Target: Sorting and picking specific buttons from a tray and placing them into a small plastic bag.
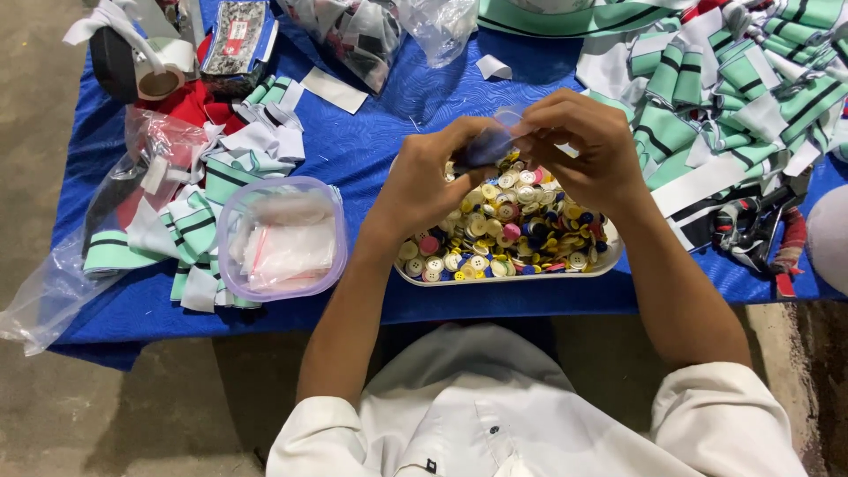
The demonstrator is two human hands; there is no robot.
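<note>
Beside the lidded tub of packets, the left hand and right hand together pinch a small clear bag above the button tray; light, limp, slippery, probably best gripped at its mouth edges.

The person wears a white collared shirt with sleeves rolled above the elbows

Both forearms reach forward; left hand and right hand meet, fingertips pinched together.
</note>
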